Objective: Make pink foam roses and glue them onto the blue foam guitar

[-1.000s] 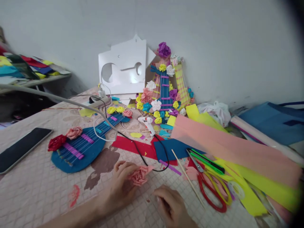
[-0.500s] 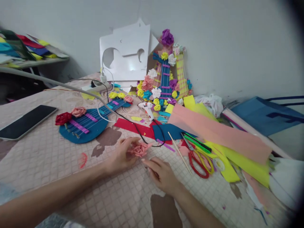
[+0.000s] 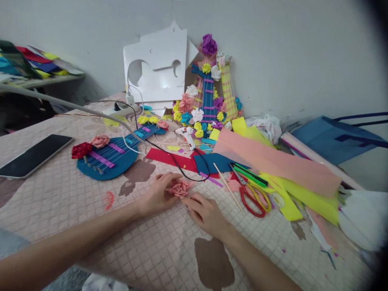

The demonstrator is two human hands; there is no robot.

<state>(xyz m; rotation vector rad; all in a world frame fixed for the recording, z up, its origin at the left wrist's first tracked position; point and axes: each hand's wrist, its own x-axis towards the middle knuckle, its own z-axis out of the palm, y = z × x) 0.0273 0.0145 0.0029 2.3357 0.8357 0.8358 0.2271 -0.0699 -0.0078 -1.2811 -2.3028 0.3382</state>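
Note:
A pink crepe-paper flower [image 3: 179, 188] sits between my two hands above the table's patterned cover [image 3: 130, 250]. My left hand [image 3: 162, 190] is closed around its left side. The fingertips of my right hand [image 3: 203, 210] press together at the flower's lower right edge, touching its petals. Beyond them lies a white glue gun [image 3: 186, 137] with a black cord. A blue paper guitar [image 3: 106, 159], trimmed with red, pink and yellow flowers, lies flat to the left. Red strips of paper [image 3: 169, 159] are just past my fingers.
On the right are red-and-yellow-handled scissors [image 3: 251, 200], a green cutter [image 3: 250, 176], a wooden stick [image 3: 228, 188], and pink crepe paper [image 3: 275, 159] over yellow sheets. A phone [image 3: 34, 155] lies at left. Flower-covered guitars [image 3: 208, 97] and white boards [image 3: 154, 64] lean against the wall.
My right hand has come up closer to the flower, and its fingertips now meet the petals. The flower has turned to show its face more. The whole view has shifted slightly.

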